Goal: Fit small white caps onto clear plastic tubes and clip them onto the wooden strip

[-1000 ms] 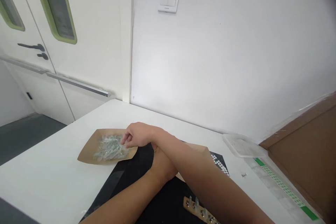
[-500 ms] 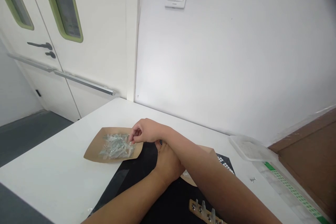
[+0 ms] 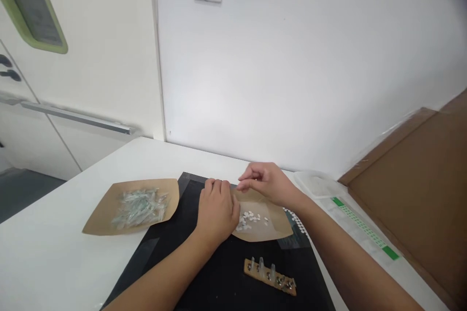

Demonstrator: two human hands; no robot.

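My left hand [image 3: 219,208] is over the black mat [image 3: 178,257], back upward, at the left end of a brown paper tray [image 3: 255,239] of small white discs [image 3: 251,216]. Its fingers are curled together; what they hold, if anything, is hidden. Above that tray's far rim, my right hand [image 3: 268,183] has thumb and fingertips pinched, and I cannot make out anything between them. To the left, another paper tray [image 3: 104,204] holds many clear plastic, tube-like pieces [image 3: 142,206]. Nearer me lies a small wooden strip [image 3: 270,277] with metal studs and several clear pieces standing upright in it.
White discs in rows [image 3: 297,221] lie beyond the right tray. A translucent container [image 3: 317,184] and a green-and-white strip [image 3: 365,228] are at the right, beside a brown board [image 3: 412,170]. A white wall [image 3: 255,82] rises behind the table [image 3: 44,243].
My right hand has moved from the tray of clear pieces, across my left hand, to above the disc tray. My arms are uncrossed. The view has shifted right.
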